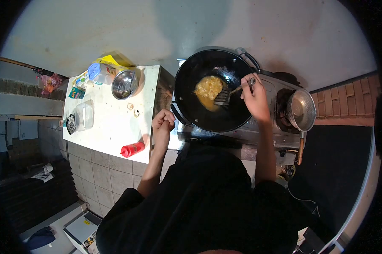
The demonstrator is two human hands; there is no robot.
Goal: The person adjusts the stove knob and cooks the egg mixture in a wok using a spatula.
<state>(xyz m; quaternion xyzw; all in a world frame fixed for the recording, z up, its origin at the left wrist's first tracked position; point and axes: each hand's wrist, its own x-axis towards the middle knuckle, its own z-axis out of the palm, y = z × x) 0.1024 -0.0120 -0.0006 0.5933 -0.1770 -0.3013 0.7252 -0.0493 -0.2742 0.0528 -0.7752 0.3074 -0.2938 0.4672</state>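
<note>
My right hand [256,99] is wrapped round the handle of a slotted spatula [222,98]. Its dark blade rests in a black wok [208,120], at the edge of a yellow mass that looks like egg [208,87]. Some of that egg is lumpy, and a runnier part lies toward me. To the left of the wok, close to its side handle [180,113], my left hand [163,121] is held with curled fingers. Nothing shows in it, and it appears apart from the handle. The wok sits on a metal stove [265,122].
A dented metal saucepan [302,109] stands on the right burner, its wooden handle pointing toward me. On the white table [110,122] at left are a metal bowl [124,85], a red squeeze bottle [132,149], a clear container [85,114] and a blue-lidded tub [101,73].
</note>
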